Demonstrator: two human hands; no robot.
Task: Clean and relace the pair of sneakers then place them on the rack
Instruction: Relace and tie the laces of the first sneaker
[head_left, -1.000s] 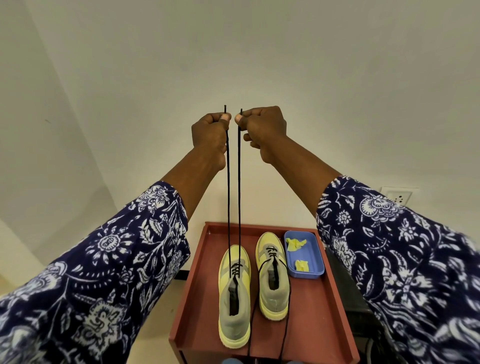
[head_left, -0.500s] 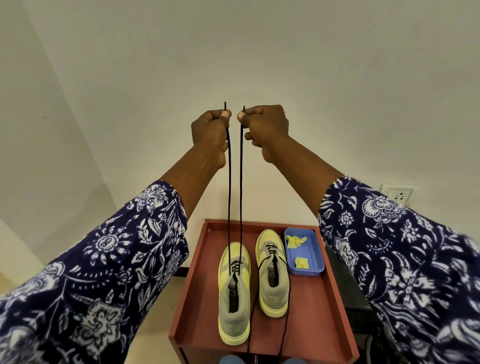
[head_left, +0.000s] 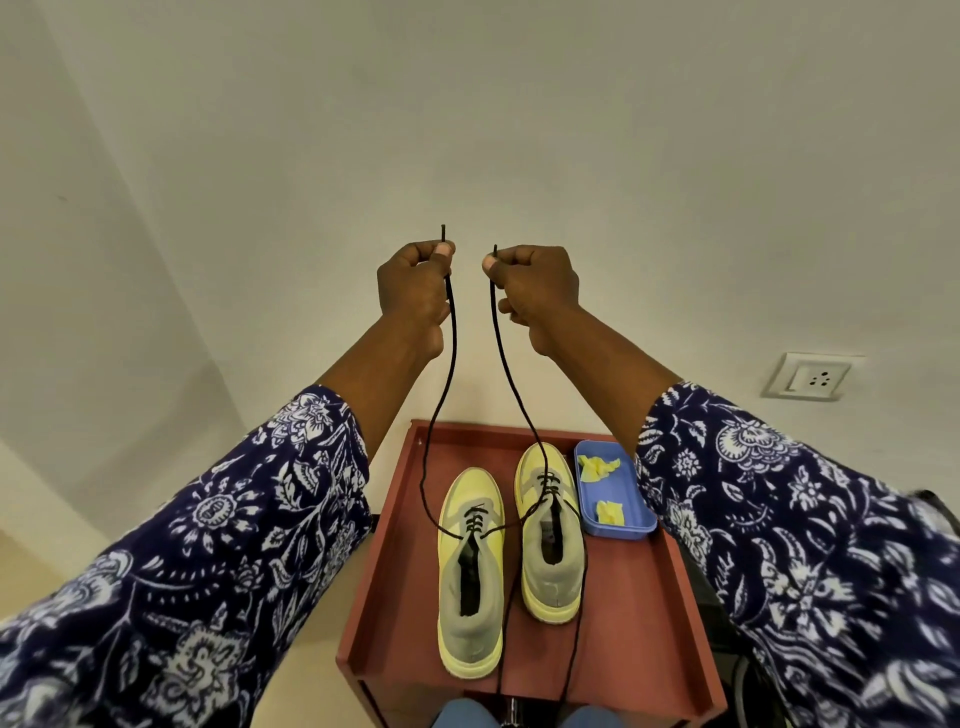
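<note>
Above tray, lace ends slacker, apart.

At the far right corner of the red tray table you have a blue dish holding two crumpled yellow scraps. On the cream wall to your right sits a white socket plate.

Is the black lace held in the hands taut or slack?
Slack: the black lace curves and loops loosely from both hands down to the left sneaker.
</note>
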